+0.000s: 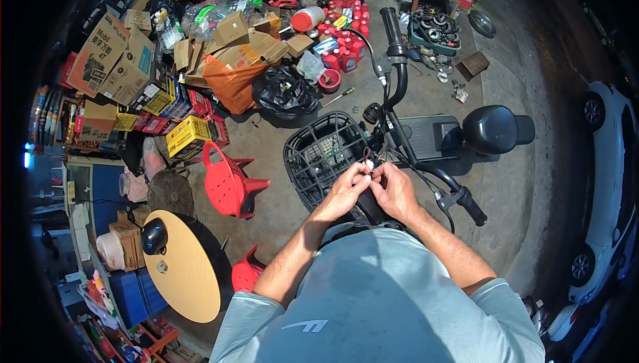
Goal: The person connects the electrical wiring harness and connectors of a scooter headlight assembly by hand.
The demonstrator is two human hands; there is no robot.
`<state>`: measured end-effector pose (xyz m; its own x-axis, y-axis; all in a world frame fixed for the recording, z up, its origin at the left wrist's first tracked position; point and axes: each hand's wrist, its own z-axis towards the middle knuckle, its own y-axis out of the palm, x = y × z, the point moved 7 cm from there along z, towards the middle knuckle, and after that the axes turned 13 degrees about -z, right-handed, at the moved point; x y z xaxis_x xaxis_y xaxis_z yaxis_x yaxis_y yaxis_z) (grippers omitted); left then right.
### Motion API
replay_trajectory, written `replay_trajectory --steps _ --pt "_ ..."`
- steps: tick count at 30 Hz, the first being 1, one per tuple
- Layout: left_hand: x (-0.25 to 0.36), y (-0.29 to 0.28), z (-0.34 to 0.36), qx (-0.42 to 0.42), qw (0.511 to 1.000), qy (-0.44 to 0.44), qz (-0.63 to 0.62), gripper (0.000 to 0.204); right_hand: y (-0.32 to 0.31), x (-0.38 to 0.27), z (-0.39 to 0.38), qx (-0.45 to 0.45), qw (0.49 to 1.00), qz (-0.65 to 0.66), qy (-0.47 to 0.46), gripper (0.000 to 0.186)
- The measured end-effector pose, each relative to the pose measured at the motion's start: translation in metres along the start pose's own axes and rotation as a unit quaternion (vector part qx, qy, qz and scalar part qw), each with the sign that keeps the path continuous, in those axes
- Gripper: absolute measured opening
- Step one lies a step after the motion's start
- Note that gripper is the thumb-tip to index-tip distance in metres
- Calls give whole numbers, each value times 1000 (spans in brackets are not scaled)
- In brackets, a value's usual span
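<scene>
At the front of a black electric scooter, both my hands work at thin wires with a small white connector, between the basket and the handlebar. My left hand has thumb and fingers pinched on the wiring at the connector's lower left. My right hand pinches at the wiring from the right, its fingertips nearly meeting my left ones; the exact piece in each pinch is partly hidden. The black mesh basket is left of my hands; the seat is at the upper right.
Red plastic chairs and an oval wooden table with a helmet stand at left. Cartons, bags and red bottles are piled at upper left and top. A parts bin is at top right, parked cars along the right.
</scene>
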<state>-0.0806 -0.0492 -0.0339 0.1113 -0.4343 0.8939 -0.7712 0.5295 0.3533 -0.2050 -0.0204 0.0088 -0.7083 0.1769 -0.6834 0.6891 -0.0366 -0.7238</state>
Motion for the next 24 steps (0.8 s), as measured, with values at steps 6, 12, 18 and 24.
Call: replay_trajectory --steps 6,12,18,24 --pt "-2 -2 0 12 998 -13 -64 17 -3 -7 -7 29 997 -1 -68 12" --pt "-12 -8 2 7 998 -12 -65 14 1 11 4 10 990 130 56 11" --pt "-13 -8 1 10 996 -20 -81 14 -17 23 42 90 994 57 35 22" --pt "-17 -9 1 12 996 -26 -88 14 8 27 62 -110 993 -15 42 25"
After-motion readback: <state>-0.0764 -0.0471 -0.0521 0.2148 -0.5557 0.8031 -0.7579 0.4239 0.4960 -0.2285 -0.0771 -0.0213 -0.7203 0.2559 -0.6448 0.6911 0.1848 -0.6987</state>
